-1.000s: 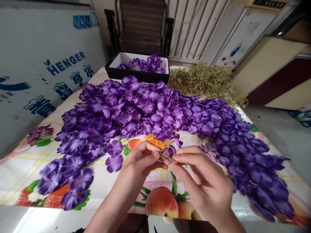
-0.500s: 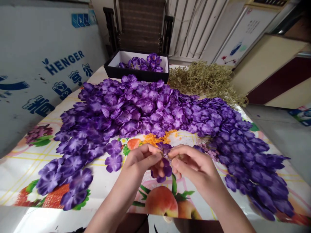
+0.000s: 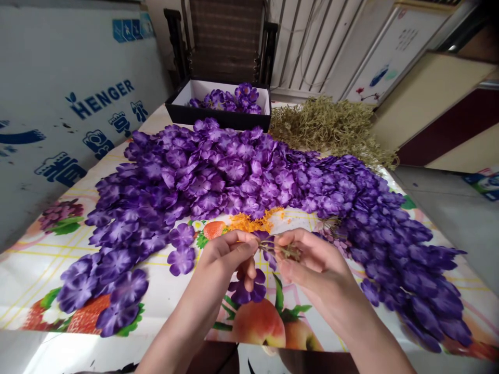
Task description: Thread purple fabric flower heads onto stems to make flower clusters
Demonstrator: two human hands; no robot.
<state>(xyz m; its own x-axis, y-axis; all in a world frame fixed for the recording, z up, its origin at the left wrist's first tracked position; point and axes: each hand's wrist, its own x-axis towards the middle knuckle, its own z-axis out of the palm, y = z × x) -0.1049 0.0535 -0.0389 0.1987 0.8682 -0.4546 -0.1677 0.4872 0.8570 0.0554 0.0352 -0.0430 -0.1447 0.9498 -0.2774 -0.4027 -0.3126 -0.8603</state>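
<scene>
One camera, worn on the head, looked forward and down from above the near side of the desk (image 3: 159, 291). It sat close to the left hand (image 3: 228, 262) and the right hand (image 3: 319, 267), which showed in the lower middle, while the box (image 3: 218, 117) and the chair (image 3: 226, 39) stood farther off, toward the top of its wide view

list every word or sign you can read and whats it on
"HENGER", on the pale panel at left
Blue characters below: too stylised to read
Panel's blue icons: too small
Panel's left-edge mark: cut off
Print on white cabinet: too small
Packet, far right: blurred
</scene>
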